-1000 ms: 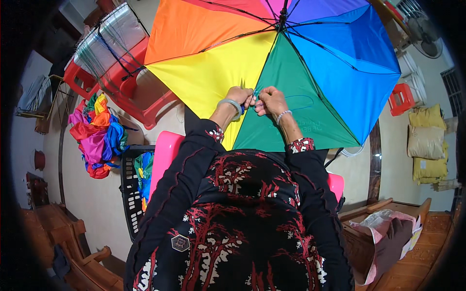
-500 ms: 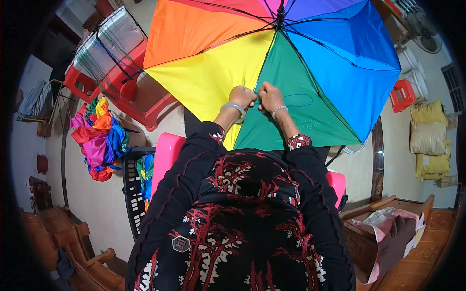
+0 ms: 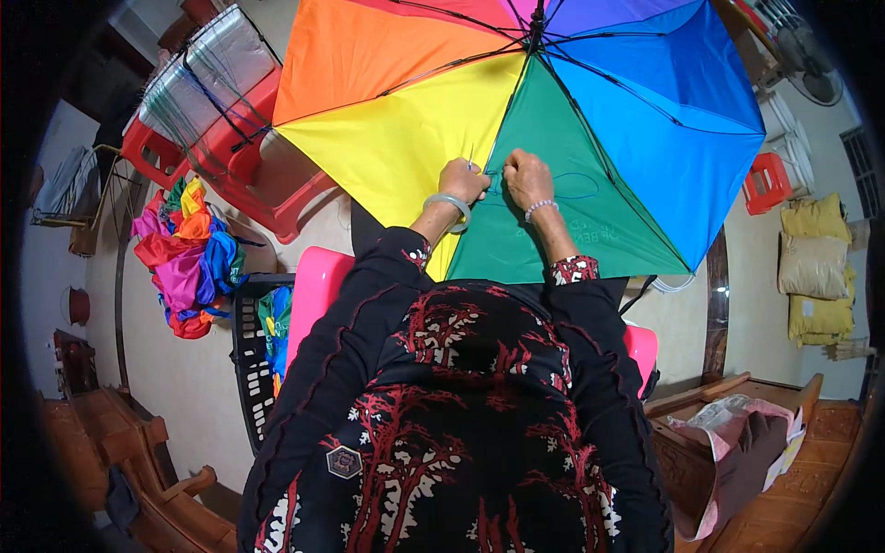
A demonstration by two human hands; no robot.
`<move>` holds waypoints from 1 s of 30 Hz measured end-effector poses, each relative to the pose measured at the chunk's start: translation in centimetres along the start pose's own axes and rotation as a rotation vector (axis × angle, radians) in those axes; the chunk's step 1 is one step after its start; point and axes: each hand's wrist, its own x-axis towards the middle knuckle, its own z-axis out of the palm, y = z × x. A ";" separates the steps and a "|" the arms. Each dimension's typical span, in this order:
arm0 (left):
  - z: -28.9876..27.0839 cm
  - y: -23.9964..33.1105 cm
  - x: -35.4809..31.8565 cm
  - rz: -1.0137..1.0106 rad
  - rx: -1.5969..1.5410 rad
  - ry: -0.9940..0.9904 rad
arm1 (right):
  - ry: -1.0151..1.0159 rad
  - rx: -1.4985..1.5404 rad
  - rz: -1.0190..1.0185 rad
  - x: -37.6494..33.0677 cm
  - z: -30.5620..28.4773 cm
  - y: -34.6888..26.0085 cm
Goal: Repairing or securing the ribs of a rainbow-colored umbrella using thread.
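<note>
Just beyond the person's lap, the open rainbow-coloured fabric umbrella (image 3: pixel 553 127) shows its ribbed underside, the green panel's hem nearest. At the yellow-green seam, the left hand (image 3: pixel 464 183) clasps a slim pointed metal tool (image 3: pixel 471 157); beside it the right hand (image 3: pixel 528 182) bends its fingers inward, their hold unclear, near thin looped blue thread (image 3: pixel 597 189). Farther, the umbrella's black shaft (image 3: pixel 538 13) points away, leaving the upper edge.

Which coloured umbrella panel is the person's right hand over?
The green panel, between the yellow panel and the bright blue panel. It alone lies under the right hand; the left hand is over the yellow.
</note>
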 end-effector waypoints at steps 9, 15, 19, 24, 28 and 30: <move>-0.1 -0.3 -0.1 0.055 0.022 0.014 | -0.238 0.694 0.621 -0.2 -0.7 -2.0; 0.0 -0.2 -0.4 0.053 -0.006 0.031 | -0.285 0.820 0.668 0.1 0.1 -2.1; 0.1 -0.4 -0.2 0.045 -0.008 0.068 | -0.307 0.759 0.624 0.1 0.6 -2.3; 0.6 0.0 -0.3 0.032 0.050 0.099 | -0.035 0.197 0.153 0.0 0.8 0.1; 0.3 -0.3 -0.3 0.012 0.072 0.091 | 0.047 0.199 0.104 0.6 -0.6 1.4; 0.3 -0.3 -0.3 0.012 0.076 0.072 | 0.029 0.304 0.181 1.0 -2.5 0.0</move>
